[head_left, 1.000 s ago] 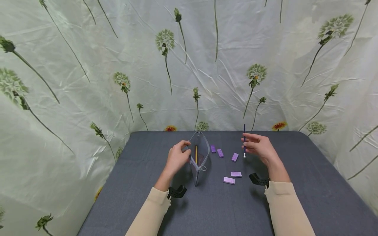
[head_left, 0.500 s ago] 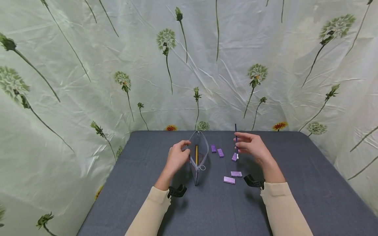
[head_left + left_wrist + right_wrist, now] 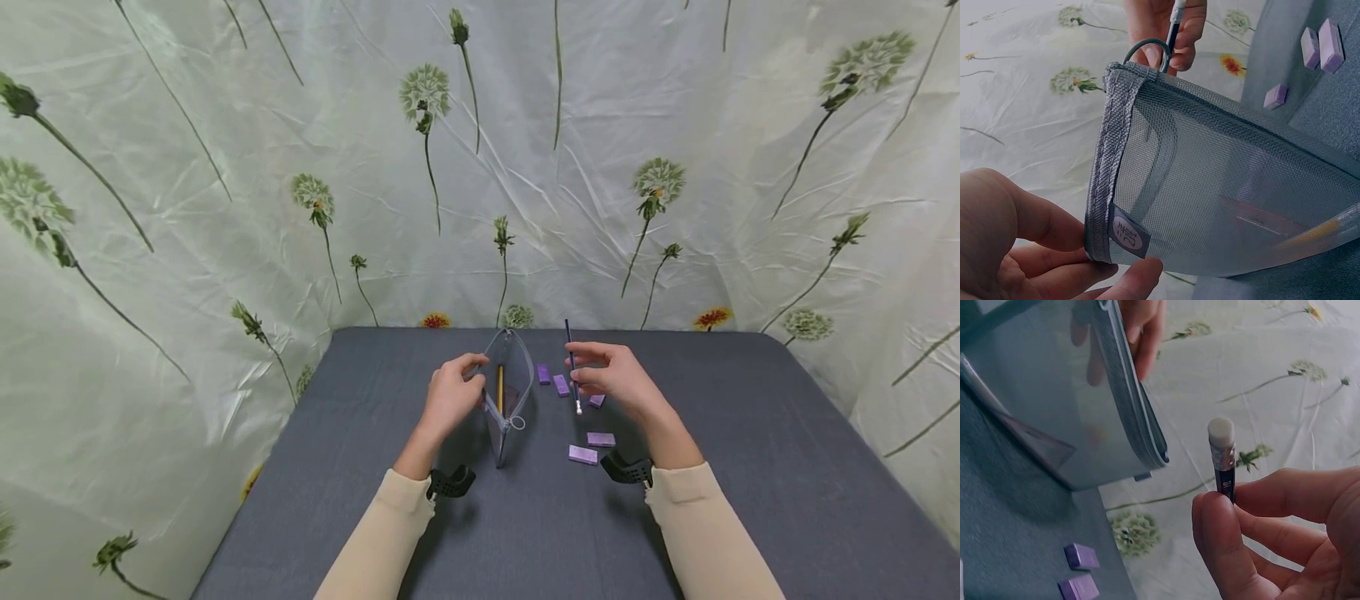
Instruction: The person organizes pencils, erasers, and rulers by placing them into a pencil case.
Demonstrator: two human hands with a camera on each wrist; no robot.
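Note:
A grey mesh zip pouch (image 3: 497, 433) stands upright on the table with its mouth spread. My left hand (image 3: 453, 393) pinches the pouch's left rim between thumb and fingers, near a small label (image 3: 1129, 232) in the left wrist view. Inside the pouch lie a yellow pencil (image 3: 500, 388) and a flat reddish, see-through piece (image 3: 1260, 215). To the right of the pouch, my right hand (image 3: 611, 377) pinches a dark blue pencil (image 3: 573, 363) in the air. Its white eraser (image 3: 1221, 432) points toward me, apart from the pouch.
Several purple-lilac small blocks, among them a darker block (image 3: 543, 374) and a pale block (image 3: 582, 455), lie on the dark table (image 3: 555, 533) right of the pouch. A white cloth with printed flowers (image 3: 360, 142) hangs behind the table.
My right hand has carried the dark blue pencil leftward, closer to the pouch, and the pencil has tilted slightly. My left hand keeps its pinch on the pouch rim.

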